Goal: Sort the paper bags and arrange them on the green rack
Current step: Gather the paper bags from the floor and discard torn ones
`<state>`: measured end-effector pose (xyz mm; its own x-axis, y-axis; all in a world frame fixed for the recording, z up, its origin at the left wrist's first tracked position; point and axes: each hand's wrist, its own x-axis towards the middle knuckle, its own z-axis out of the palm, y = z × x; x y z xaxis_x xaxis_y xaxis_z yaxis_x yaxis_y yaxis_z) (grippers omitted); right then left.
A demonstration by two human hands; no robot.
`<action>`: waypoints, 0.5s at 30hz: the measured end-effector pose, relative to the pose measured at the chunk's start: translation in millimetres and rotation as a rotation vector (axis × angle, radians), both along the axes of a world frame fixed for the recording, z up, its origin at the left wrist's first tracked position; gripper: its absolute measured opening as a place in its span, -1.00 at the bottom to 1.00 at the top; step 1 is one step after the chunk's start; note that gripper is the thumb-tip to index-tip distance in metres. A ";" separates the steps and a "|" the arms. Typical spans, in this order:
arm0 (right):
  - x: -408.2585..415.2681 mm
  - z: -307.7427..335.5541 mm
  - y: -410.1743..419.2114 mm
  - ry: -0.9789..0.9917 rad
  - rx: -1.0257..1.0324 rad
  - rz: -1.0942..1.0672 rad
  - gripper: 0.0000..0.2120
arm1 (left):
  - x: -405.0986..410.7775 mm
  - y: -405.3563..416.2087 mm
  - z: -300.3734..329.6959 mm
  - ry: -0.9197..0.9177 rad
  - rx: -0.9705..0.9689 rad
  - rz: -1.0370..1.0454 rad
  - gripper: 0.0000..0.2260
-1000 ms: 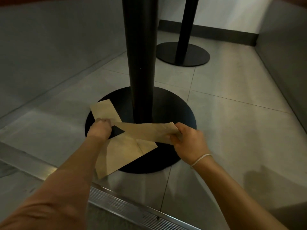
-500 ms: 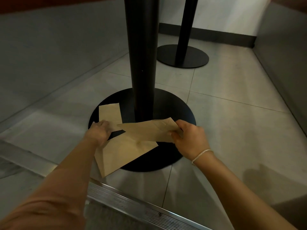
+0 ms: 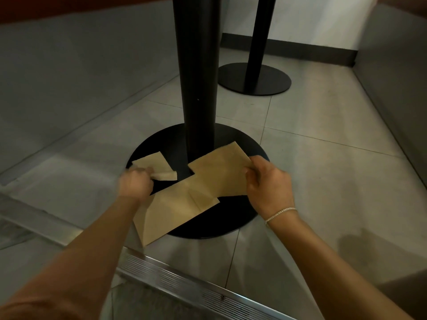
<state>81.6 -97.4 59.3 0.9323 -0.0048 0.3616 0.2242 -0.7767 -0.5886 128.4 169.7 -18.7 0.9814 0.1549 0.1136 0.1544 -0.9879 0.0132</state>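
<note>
Right hand [image 3: 269,185]: fingers and thumb pinch the right end of a flat brown paper bag [image 3: 219,174], held just above the round black base [image 3: 251,146]. A thin bracelet [image 3: 280,213] sits on that wrist.

Left hand [image 3: 135,182]: blurred, fingers curled round the lower edge of a small bag [image 3: 153,163] that lies on the left part of the base, one corner folded up.

A third, larger bag [image 3: 171,215] lies flat beneath the other two, its upper end on the base and its lower end overhanging onto the floor [image 3: 312,181]. The right-hand bag overlaps its upper right corner; whether they touch cannot be told.

A thick black post [image 3: 196,65] rises from the centre of the base, directly behind the bags. A second post [image 3: 260,38] on its own disc [image 3: 254,80] stands well apart, farther back to the right.

The floor is pale tile. A ribbed metal strip [image 3: 184,285] crosses it nearest the camera. Grey walls [image 3: 69,77] close in on both sides.
</note>
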 end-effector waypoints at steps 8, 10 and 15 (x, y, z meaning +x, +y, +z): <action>-0.6 11.2 0.9 -0.110 0.053 0.037 -0.78 | -15.1 -48.9 65.5 -0.064 -0.273 -0.370 -0.81; -0.7 10.6 3.2 -0.084 0.007 0.112 -0.78 | -14.9 -68.2 81.6 0.021 -0.420 -0.431 -0.95; -4.8 11.4 2.0 0.136 -0.112 0.197 -0.78 | -10.5 -95.7 96.2 0.094 -0.739 -0.478 -0.91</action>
